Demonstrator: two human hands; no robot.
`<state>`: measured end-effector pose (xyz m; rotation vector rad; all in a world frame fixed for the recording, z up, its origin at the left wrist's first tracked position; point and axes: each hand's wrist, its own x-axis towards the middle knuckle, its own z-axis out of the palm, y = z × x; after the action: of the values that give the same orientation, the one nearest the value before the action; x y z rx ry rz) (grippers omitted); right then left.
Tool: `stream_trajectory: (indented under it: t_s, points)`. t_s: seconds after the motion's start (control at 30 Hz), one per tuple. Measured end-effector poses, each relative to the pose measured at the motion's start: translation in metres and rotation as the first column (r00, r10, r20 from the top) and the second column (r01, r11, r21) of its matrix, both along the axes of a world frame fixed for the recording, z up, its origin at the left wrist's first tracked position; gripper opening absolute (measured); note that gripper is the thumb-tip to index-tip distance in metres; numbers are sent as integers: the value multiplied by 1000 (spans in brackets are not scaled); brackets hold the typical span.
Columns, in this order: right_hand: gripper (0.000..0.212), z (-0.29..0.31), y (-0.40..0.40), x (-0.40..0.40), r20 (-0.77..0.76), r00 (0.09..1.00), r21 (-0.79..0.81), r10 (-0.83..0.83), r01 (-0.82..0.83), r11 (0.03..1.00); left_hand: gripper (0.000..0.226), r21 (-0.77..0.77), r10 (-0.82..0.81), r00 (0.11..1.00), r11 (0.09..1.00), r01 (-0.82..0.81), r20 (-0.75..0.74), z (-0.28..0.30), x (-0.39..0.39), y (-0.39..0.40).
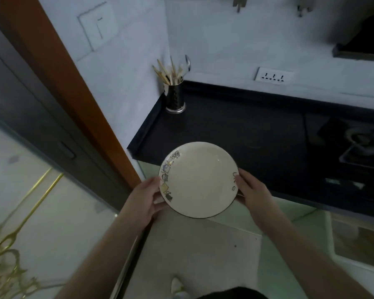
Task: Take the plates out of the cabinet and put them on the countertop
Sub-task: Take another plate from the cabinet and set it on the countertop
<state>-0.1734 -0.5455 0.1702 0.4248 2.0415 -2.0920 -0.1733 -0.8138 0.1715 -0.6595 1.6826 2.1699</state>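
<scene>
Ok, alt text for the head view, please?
Both hands, left hand and right hand, hold a cream plate by its rim above the dark countertop's front edge. A utensil holder stands in the corner.

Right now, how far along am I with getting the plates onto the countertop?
Done: nothing shows as set down yet; the dark countertop holds only a metal utensil holder and a gas hob. In hand: the left hand and right hand grip one round cream plate with cartoon rim drawings by opposite edges, near the counter's front edge. Left: setting it down. The cabinet is out of view, so remaining plates are unknown.
</scene>
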Motion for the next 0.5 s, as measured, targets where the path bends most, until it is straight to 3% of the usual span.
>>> stream_trajectory:
  t_s: [0.2, 0.5]
  points:
    - [30, -7, -5, -27, 25, 994, -2, -107, 107, 994, 26, -12, -132, 991, 991, 132, 4, -3, -56, -2]
    - [29, -45, 11, -103, 109, 974, 50, -201, 196, 979, 23, -23, -162, 980, 986, 166, 113, -41, -157, 22]
